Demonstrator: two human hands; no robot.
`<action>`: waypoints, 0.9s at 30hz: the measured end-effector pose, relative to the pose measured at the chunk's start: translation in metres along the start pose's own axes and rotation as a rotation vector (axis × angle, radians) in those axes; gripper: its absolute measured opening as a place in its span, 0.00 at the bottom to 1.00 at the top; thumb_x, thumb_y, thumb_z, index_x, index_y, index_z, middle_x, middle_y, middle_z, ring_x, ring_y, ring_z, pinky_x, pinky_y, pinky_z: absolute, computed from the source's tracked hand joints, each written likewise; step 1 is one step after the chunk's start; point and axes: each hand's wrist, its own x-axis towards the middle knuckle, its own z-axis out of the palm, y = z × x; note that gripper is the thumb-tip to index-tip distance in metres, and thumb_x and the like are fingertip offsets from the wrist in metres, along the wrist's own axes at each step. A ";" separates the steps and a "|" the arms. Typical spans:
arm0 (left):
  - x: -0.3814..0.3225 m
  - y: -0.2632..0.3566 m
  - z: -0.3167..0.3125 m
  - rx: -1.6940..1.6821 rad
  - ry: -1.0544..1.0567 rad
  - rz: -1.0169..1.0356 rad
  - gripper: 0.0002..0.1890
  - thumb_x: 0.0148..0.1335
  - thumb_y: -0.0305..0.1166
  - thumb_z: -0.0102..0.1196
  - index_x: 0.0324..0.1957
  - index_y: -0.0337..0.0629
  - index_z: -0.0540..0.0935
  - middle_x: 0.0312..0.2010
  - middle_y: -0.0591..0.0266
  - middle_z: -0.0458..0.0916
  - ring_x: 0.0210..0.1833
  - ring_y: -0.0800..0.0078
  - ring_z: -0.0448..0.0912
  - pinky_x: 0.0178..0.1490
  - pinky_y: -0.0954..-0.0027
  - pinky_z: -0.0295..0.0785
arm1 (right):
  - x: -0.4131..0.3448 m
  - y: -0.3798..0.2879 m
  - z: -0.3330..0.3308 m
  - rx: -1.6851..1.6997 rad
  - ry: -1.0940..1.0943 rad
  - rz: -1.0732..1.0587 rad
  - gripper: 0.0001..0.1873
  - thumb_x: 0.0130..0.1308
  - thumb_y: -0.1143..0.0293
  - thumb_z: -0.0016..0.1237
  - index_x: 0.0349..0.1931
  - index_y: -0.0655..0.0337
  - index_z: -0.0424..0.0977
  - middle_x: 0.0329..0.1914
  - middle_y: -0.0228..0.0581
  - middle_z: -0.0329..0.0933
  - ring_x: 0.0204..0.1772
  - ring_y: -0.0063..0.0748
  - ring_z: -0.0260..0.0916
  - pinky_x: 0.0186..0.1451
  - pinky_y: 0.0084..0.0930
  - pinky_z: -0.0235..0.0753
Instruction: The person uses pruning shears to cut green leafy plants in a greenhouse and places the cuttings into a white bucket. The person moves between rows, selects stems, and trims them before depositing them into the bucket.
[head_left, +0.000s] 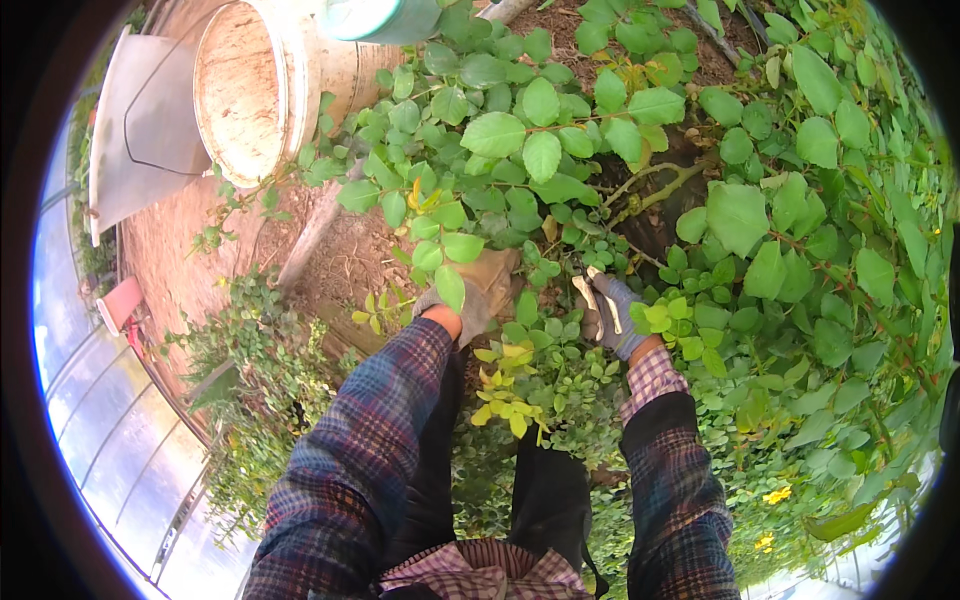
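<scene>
Amid the leaves of a rose bush (540, 150), my left hand (491, 281) wears a tan and grey work glove. Leaves cover part of it, and its fingertips and anything in them are hidden. To its right, my right hand (621, 319), in a grey-blue glove, grips a hand tool with pale handles (606, 304), apparently pruning shears. Its blades are lost among the foliage. Yellow-green young leaves (510, 390) hang just below and between my hands. A thick, bare rose cane (660, 191) shows above my right hand.
At the upper left lie a dirty white bucket (300, 97), a translucent pail (146, 112) and a teal container (382, 19) on bare soil (169, 262). A wooden pole (315, 232) slants nearby. Thorny stems (832, 277) crowd the right side. A pink object (120, 304) sits far left.
</scene>
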 end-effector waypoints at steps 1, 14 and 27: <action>-0.005 -0.009 0.007 0.055 -0.043 -0.014 0.11 0.70 0.41 0.55 0.42 0.44 0.79 0.28 0.54 0.82 0.31 0.51 0.83 0.38 0.54 0.77 | -0.009 -0.003 -0.001 0.016 -0.012 0.052 0.14 0.79 0.57 0.50 0.57 0.52 0.74 0.40 0.38 0.84 0.29 0.28 0.76 0.22 0.31 0.73; -0.208 0.029 -0.100 -1.711 0.054 -0.292 0.22 0.75 0.31 0.58 0.63 0.22 0.75 0.60 0.39 0.81 0.59 0.56 0.83 0.61 0.63 0.80 | -0.007 0.017 0.169 -1.673 0.453 -0.650 0.30 0.70 0.59 0.54 0.69 0.63 0.67 0.56 0.57 0.78 0.50 0.51 0.82 0.57 0.44 0.81; -0.117 0.029 -0.003 -0.879 0.515 -0.335 0.23 0.83 0.36 0.36 0.74 0.41 0.68 0.69 0.59 0.78 0.71 0.63 0.75 0.75 0.58 0.65 | 0.103 0.053 0.138 -2.333 0.435 0.108 0.26 0.69 0.60 0.53 0.67 0.46 0.71 0.57 0.53 0.81 0.61 0.54 0.80 0.60 0.47 0.80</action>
